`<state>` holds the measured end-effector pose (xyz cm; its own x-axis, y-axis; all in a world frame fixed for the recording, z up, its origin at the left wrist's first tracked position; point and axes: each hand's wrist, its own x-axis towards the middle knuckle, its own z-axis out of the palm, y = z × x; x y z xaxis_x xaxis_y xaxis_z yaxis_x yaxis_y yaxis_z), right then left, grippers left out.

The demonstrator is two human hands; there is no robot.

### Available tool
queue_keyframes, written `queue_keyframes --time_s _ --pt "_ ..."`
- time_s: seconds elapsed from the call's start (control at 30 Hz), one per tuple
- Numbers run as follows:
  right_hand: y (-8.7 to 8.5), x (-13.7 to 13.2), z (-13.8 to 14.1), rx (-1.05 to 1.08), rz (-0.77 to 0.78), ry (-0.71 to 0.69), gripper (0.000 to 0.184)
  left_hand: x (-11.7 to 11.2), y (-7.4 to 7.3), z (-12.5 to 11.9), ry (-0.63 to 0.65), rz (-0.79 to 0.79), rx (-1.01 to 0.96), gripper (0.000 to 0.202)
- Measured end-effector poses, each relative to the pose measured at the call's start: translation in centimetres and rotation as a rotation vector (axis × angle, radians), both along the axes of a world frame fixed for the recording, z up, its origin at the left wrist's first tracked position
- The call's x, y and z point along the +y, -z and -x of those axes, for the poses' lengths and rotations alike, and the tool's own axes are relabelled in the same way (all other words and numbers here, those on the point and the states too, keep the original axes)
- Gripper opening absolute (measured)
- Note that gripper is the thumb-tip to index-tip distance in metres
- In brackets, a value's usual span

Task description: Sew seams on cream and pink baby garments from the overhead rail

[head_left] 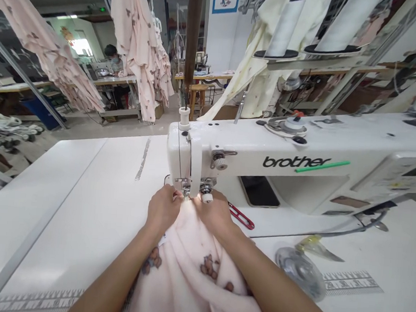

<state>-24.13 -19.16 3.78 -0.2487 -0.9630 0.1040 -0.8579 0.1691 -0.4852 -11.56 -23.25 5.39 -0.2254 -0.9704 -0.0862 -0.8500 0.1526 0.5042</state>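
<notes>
A pale pink fabric piece (188, 265) with brown bear prints runs from the lower edge of the view up to the needle area of a white sewing machine (245, 142). My left hand (164, 208) is at the left of the presser foot (186, 191), its fingers closed on the fabric's edge. On the other side of the foot, my right hand (215, 212) grips the cloth, its fingertips partly hidden behind the machine's tension knob. The needle lamp lights the cloth between both hands.
Red-handled thread snips (242, 216) and a dark phone (261, 191) lie under the machine arm. A clear round container (299, 274) sits at right. Thread cones (286, 27) stand above. Pink garments (134, 39) hang behind; a person (114, 62) sits at a far table.
</notes>
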Motion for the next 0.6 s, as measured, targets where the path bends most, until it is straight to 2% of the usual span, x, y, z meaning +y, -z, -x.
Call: queue_keyframes --time_s 0.33,0.6 --pt "1.4 -0.4 0.1 0.083 0.016 0.006 0.015 0.1 -0.1 0.2 -0.033 0.021 -0.025 0.014" --pt "1.3 -0.3 0.1 0.079 0.007 0.013 0.016 0.2 -0.2 0.2 -0.025 0.016 -0.022 0.014"
